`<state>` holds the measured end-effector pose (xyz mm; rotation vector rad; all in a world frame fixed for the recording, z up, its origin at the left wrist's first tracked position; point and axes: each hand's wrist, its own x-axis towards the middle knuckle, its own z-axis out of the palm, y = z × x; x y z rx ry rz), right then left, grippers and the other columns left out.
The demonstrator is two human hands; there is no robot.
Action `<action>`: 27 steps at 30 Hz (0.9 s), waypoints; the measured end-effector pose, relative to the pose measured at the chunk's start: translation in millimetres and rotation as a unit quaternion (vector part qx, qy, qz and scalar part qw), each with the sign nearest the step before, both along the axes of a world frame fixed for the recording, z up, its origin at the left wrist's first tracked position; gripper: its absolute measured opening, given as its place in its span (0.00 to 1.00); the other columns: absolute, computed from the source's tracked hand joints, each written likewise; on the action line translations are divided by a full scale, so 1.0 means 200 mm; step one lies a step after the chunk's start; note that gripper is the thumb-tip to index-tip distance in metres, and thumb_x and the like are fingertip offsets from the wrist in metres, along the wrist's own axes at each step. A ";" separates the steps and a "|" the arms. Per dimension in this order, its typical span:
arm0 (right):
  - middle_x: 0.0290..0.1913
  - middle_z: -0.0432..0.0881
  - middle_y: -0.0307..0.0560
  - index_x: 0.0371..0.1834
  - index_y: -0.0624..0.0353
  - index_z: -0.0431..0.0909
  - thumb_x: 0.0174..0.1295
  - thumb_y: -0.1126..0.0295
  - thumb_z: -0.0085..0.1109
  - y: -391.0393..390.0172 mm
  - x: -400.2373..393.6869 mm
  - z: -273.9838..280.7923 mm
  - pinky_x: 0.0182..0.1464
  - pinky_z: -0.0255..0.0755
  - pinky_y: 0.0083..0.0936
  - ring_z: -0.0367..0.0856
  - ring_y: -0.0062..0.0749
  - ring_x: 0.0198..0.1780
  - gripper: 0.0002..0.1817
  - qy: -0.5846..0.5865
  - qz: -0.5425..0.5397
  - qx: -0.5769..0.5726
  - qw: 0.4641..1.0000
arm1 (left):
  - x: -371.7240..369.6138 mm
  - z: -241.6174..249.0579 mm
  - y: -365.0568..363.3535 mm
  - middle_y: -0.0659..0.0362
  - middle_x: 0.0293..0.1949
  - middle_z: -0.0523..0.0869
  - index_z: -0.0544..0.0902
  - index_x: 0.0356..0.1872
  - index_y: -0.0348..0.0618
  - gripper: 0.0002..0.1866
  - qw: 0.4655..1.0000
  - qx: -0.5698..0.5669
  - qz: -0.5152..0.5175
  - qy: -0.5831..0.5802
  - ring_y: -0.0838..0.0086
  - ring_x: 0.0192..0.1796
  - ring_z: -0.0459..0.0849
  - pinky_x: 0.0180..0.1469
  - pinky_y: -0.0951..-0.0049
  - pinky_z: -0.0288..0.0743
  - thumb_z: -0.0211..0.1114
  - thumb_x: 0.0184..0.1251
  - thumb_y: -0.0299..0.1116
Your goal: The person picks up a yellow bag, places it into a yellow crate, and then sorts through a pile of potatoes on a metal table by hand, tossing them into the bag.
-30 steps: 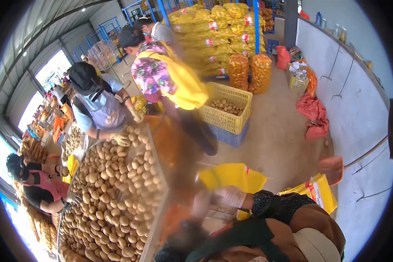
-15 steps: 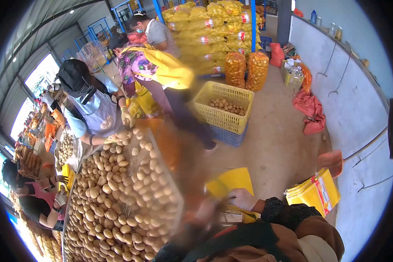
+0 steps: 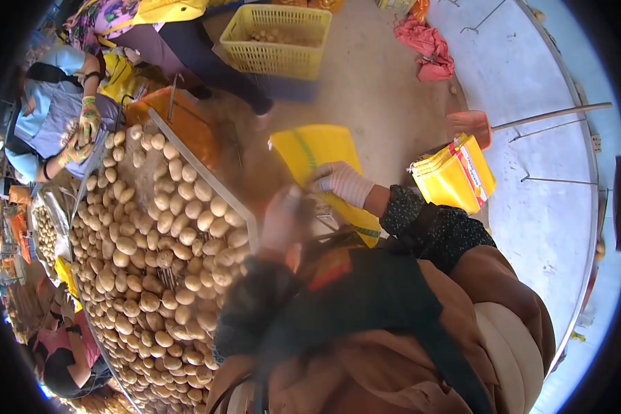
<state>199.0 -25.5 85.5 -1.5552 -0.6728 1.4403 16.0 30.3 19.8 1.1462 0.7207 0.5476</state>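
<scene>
My right hand (image 3: pixel 341 183), in a white glove with a dark dotted sleeve behind it, lies closed on the near edge of a flat yellow bag (image 3: pixel 314 152) that hangs over the floor beside the table. My left hand (image 3: pixel 283 219) is blurred by motion. It sits just left of the right hand, at the metal rim of the sorting table (image 3: pixel 207 181); its grip cannot be made out. Potatoes (image 3: pixel 155 255) cover the table to the left of both hands.
A stack of yellow bags (image 3: pixel 455 176) and a red scoop (image 3: pixel 470 124) lie by the wall on the right. A yellow crate (image 3: pixel 283 38) with potatoes stands at the far side. An orange net sack (image 3: pixel 186 124) hangs at the table end. Other people (image 3: pixel 58 114) sort potatoes.
The view has tipped sharply downward and closer to the table. Both my hands have come up in the picture, and the yellow bag now lies under my right hand.
</scene>
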 end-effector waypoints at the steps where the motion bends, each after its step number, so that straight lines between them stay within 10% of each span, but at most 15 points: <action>1: 0.44 0.89 0.47 0.45 0.63 0.89 0.59 0.75 0.67 0.00 -0.01 0.01 0.54 0.78 0.28 0.86 0.32 0.47 0.11 0.030 0.014 -0.004 0.999 | 0.00 -0.01 0.00 0.52 0.39 0.84 0.83 0.47 0.42 0.12 1.000 0.028 0.000 0.012 0.58 0.42 0.85 0.44 0.61 0.82 0.64 0.63 0.29; 10: 0.46 0.88 0.48 0.49 0.65 0.86 0.60 0.76 0.64 -0.06 0.18 -0.13 0.55 0.78 0.31 0.85 0.34 0.49 0.14 0.179 -0.030 0.008 0.983 | 0.06 -0.15 -0.04 0.57 0.41 0.88 0.83 0.49 0.34 0.13 0.994 0.099 0.022 0.046 0.74 0.41 0.87 0.43 0.74 0.83 0.63 0.76 0.35; 13: 0.42 0.88 0.47 0.46 0.63 0.85 0.63 0.72 0.64 -0.13 0.35 -0.08 0.50 0.79 0.32 0.85 0.34 0.44 0.11 0.099 -0.169 0.006 0.981 | 0.05 -0.30 -0.08 0.58 0.39 0.88 0.84 0.47 0.35 0.11 0.980 0.130 -0.078 0.129 0.74 0.39 0.88 0.41 0.72 0.84 0.62 0.74 0.32; 16: 0.43 0.87 0.48 0.49 0.62 0.84 0.67 0.69 0.62 -0.41 0.82 -0.66 0.50 0.76 0.29 0.83 0.34 0.44 0.12 -0.354 -0.073 0.086 0.929 | 0.12 -0.56 -0.22 0.56 0.38 0.88 0.86 0.45 0.38 0.09 0.952 0.104 -0.210 0.197 0.69 0.37 0.88 0.40 0.68 0.84 0.63 0.70 0.29; 21: 0.41 0.84 0.56 0.55 0.63 0.79 0.58 0.66 0.67 -0.74 0.97 -0.23 0.49 0.76 0.37 0.84 0.46 0.45 0.21 -0.340 -0.093 -0.070 0.933 | 0.39 -1.06 -0.51 0.53 0.36 0.87 0.86 0.41 0.44 0.09 0.808 0.410 -0.353 0.234 0.60 0.40 0.87 0.43 0.62 0.83 0.62 0.60 0.28; 27: 0.32 0.81 0.50 0.59 0.61 0.79 0.53 0.70 0.67 -1.01 1.05 -0.01 0.45 0.75 0.33 0.81 0.41 0.38 0.27 -0.317 0.092 -0.057 0.942 | 0.58 -0.99 -0.53 0.55 0.36 0.87 0.87 0.38 0.45 0.08 0.881 0.239 -0.370 0.171 0.63 0.43 0.87 0.44 0.62 0.83 0.61 0.60 0.27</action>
